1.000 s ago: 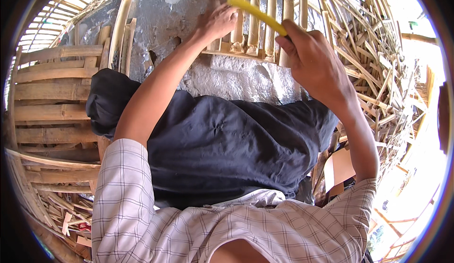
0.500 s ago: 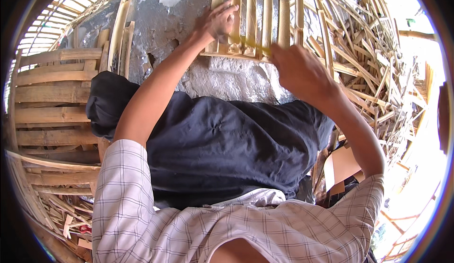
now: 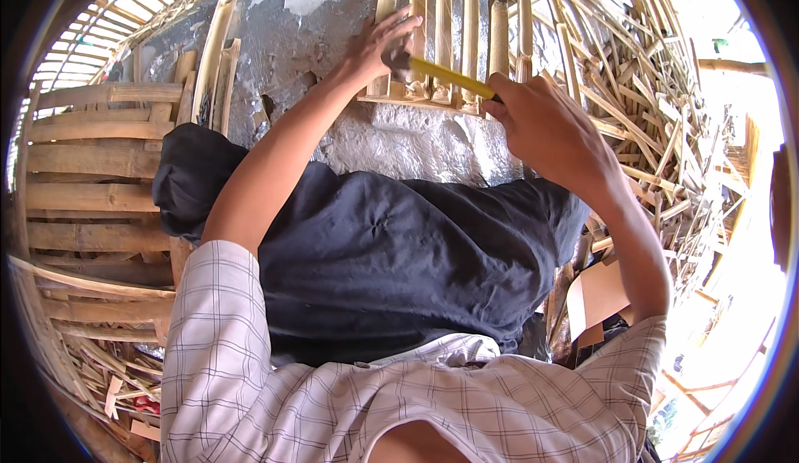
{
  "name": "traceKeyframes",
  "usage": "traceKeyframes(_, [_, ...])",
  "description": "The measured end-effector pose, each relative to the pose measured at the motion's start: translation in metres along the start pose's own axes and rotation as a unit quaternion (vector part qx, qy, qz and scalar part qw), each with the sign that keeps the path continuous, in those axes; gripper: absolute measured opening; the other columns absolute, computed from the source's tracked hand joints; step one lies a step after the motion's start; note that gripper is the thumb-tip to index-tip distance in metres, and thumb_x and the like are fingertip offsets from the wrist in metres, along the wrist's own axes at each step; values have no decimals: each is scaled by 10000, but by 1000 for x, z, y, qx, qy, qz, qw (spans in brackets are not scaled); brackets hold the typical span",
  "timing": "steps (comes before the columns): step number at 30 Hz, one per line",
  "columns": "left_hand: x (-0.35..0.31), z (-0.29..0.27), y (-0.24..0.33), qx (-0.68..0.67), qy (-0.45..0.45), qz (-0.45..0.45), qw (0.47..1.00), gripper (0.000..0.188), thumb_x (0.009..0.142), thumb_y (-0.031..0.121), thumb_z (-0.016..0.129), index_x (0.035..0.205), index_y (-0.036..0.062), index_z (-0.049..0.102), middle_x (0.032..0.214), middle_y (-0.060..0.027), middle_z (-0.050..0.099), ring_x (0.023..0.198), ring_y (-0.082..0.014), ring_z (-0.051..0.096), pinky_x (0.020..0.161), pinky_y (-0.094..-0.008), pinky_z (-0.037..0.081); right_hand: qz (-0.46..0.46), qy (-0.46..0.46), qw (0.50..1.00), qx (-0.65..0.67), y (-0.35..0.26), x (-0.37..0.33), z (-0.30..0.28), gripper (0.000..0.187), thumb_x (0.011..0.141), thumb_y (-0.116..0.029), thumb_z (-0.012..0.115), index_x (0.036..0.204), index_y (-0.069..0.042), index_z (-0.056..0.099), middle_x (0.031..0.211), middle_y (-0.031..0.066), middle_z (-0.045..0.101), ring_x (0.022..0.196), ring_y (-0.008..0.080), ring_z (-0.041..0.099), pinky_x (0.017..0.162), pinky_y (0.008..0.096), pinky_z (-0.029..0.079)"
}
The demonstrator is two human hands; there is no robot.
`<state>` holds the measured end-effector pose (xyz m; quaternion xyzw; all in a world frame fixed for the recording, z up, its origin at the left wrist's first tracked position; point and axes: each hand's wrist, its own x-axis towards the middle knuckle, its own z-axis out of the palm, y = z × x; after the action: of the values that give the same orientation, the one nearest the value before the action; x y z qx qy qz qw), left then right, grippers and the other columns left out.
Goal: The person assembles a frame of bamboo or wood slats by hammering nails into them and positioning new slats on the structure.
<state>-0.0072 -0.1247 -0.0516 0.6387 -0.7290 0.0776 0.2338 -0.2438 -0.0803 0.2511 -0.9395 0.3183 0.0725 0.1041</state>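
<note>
My right hand (image 3: 549, 121) is closed round the yellow handle of a hammer (image 3: 454, 77), which points leftward. The dark hammer head is close by my left hand (image 3: 379, 47), over the near end of a bamboo frame. My left hand reaches across the leftmost bamboo slats (image 3: 418, 1) with its fingers stretched out and a little apart. The hammer head partly hides its thumb side, so I cannot see whether anything small is there. Several slats run side by side away from me, their near ends meeting a bamboo crosspiece (image 3: 429, 104).
The frame lies on a grey, patchy surface (image 3: 275, 38). Loose bamboo strips (image 3: 657, 88) are heaped at the right. Two short bamboo pieces (image 3: 212, 63) stand by a bamboo slatted panel (image 3: 91, 159) on the left. Dark cloth (image 3: 399, 255) covers my lap; cardboard (image 3: 598, 292) lies beside it.
The hammer was blurred and its head hardly showed; now it is sharper. My right hand has moved slightly right and nearer. The left hand stays at the same slats.
</note>
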Motion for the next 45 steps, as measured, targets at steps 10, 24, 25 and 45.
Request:
traceKeyframes(10, [22,-49,41,-17,-162,-147,976,474,1004,437,483,1445,279,553,1646,43,334,1516,-348,285,1200,-703,203,124,97,946,282,-9,-70,120,175,929,-78,687,1050,0,587,772,226,650,692,452,639,596,476,466])
traceKeyframes(24, [17,-56,12,-163,-110,46,979,510,1009,294,568,1503,206,475,1569,-19,467,1482,-249,383,1246,-537,250,138,-57,839,524,18,-61,129,361,1106,-228,436,845,-4,545,634,-2,489,604,85,487,564,295,400])
traceKeyframes(25, [19,-57,13,-170,-115,43,978,514,1011,303,564,1507,207,469,1575,-20,459,1482,-249,382,1247,-538,249,125,-51,852,507,22,-61,127,346,1099,-209,449,846,7,544,640,11,497,608,106,498,586,317,426])
traceKeyframes(45, [12,-41,10,-120,-55,21,991,607,1048,495,448,1516,109,448,1501,-105,511,1387,-273,480,1220,-456,307,167,-103,852,485,30,-9,94,336,1043,-248,608,1253,11,564,681,28,533,470,89,468,426,298,370])
